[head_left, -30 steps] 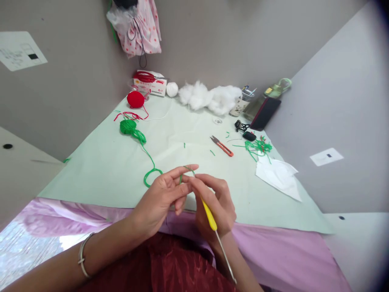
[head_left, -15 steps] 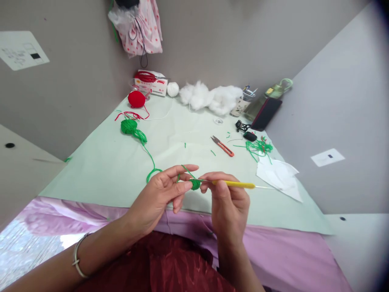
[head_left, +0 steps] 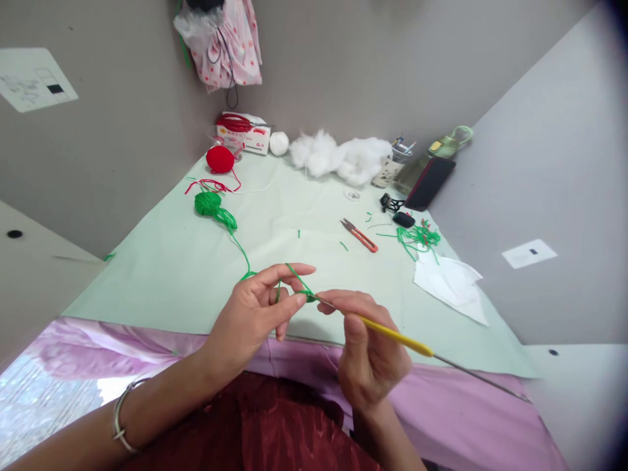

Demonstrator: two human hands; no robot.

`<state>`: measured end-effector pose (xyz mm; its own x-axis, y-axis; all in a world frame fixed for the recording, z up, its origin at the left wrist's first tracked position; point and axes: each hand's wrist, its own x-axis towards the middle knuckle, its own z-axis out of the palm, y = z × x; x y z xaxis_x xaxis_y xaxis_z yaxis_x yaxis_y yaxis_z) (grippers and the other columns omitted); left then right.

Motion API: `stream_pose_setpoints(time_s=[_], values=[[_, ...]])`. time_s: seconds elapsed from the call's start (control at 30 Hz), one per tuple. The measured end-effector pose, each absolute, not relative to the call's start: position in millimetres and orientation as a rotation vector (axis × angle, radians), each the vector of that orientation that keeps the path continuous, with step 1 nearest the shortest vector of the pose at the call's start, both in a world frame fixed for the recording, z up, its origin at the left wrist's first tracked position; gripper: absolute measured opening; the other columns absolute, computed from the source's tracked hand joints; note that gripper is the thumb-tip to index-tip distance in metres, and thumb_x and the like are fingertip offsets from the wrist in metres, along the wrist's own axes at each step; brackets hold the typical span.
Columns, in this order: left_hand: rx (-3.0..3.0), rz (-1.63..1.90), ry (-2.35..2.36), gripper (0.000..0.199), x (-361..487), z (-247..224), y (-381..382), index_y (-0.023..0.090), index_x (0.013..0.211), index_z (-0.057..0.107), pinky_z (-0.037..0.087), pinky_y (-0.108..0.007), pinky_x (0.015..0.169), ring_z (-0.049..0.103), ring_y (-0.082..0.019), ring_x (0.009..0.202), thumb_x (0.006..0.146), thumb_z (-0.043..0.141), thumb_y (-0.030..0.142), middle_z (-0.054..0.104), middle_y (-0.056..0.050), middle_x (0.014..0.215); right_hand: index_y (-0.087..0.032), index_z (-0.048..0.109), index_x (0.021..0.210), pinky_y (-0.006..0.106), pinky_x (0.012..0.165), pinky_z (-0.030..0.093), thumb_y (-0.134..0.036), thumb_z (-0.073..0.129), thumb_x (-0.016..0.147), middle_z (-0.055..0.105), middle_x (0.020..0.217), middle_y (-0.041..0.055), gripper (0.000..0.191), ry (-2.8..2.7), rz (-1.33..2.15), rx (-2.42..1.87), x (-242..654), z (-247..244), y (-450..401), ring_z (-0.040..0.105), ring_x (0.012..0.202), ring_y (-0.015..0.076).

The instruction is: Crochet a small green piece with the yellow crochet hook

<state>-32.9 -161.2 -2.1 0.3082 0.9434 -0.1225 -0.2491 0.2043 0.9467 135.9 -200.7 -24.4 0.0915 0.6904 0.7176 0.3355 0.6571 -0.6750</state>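
Pinched between the thumb and fingers of my left hand [head_left: 262, 304] is a small green crochet piece [head_left: 311, 297], mostly hidden by the fingertips. Green yarn passes over my raised left index finger and runs back to a green yarn ball [head_left: 208, 204] at the left of the table. My right hand [head_left: 370, 347] grips a crochet hook [head_left: 397, 337] with a yellow handle and metal shafts at both ends. The hook's tip meets the green piece at my left fingertips, and its far end slants down to the right.
Orange-handled thread snips [head_left: 360, 235] lie mid-table. Green yarn scraps [head_left: 419, 239] and a white sheet [head_left: 454, 288] are at the right, near a phone [head_left: 430, 183]. Along the back stand white stuffing [head_left: 338, 157], a white yarn ball [head_left: 279, 143], a box [head_left: 255, 140] and a red yarn ball [head_left: 220, 159].
The hook has tilted, its far end swinging down and right as my right hand turned and dropped slightly. My left hand has shifted a little to the left.
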Motion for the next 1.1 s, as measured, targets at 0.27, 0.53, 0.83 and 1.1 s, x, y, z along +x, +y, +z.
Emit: stream_pose_setpoints(time_s=[0.27, 0.53, 0.83, 1.1], values=[[1.043, 0.993, 0.891, 0.028, -32, -4, -162, 0.027, 0.118, 0.079, 0.044, -0.018, 0.051, 0.051, -0.003, 0.05, 0.09, 0.08, 0.028, 0.062, 0.005, 0.086, -0.024, 0.069, 0.12, 0.037, 0.077, 0.064, -0.005, 0.052, 0.101, 0.079, 0.107, 0.0074, 0.031, -1.612, 0.249, -0.913, 137, -23, -199, 0.076, 0.094, 0.0206], [0.908, 0.948, 0.831, 0.049, -27, -1, -165, 0.024, 0.134, 0.072, 0.037, -0.018, 0.046, 0.04, -0.004, 0.047, 0.087, 0.085, 0.033, 0.054, 0.008, 0.067, -0.026, 0.073, 0.126, 0.036, 0.076, 0.064, -0.008, 0.065, 0.096, 0.076, 0.106, 0.0089, 0.036, -1.729, -0.317, -0.992, 132, -40, -193, 0.074, 0.095, 0.0221], [0.677, 0.91, 0.686, 0.036, -32, 4, -155, 0.022, 0.122, 0.079, 0.024, -0.015, 0.042, 0.028, 0.001, 0.043, 0.086, 0.085, 0.023, 0.053, 0.008, 0.068, -0.026, 0.077, 0.101, 0.033, 0.066, 0.053, -0.018, 0.056, 0.104, 0.072, 0.084, 0.0014, 0.023, -1.254, 0.5, -0.922, 131, -25, -188, 0.064, 0.074, 0.0166], [0.813, 0.981, 0.767, 0.032, -34, 2, -153, 0.027, 0.117, 0.082, 0.025, -0.015, 0.041, 0.037, 0.003, 0.044, 0.085, 0.086, 0.025, 0.06, 0.004, 0.089, -0.024, 0.078, 0.103, 0.032, 0.069, 0.055, -0.016, 0.057, 0.103, 0.073, 0.082, 0.0012, 0.022, -1.322, 0.403, -1.001, 129, -21, -195, 0.066, 0.076, 0.0166]])
